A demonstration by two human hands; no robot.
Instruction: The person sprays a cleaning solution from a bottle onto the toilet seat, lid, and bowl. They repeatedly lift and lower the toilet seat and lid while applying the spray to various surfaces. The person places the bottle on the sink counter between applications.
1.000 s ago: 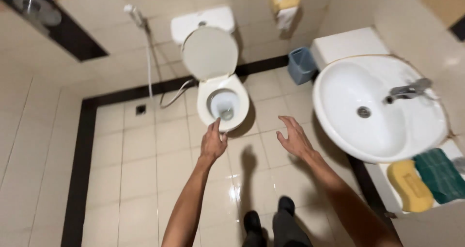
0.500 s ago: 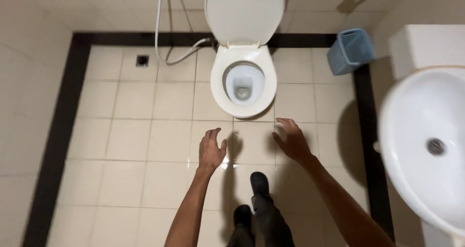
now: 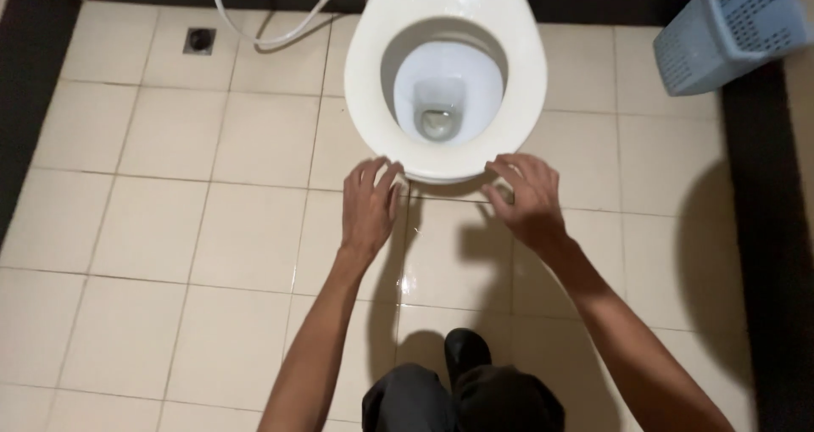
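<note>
A white toilet [image 3: 365, 67] with its seat down stands at the top centre, water showing in the bowl. My left hand [image 3: 369, 207] hangs palm down just in front of the seat's front left rim, fingers apart and empty. My right hand [image 3: 527, 199] reaches toward the front right rim with fingers spread, holding nothing. Whether either hand touches the seat is unclear. My dark trousers and a black shoe [image 3: 466, 351] show at the bottom.
The floor is cream tile [image 3: 153, 228] with a dark border along the left, top and right. A white hose [image 3: 263, 33] curls at the upper left near a floor drain [image 3: 200, 40]. A blue plastic basket [image 3: 733, 29] stands at the upper right.
The view has dropped and closed in on the toilet. Both hands have moved forward from mid-floor to the front rim of the seat. The sink has left the view.
</note>
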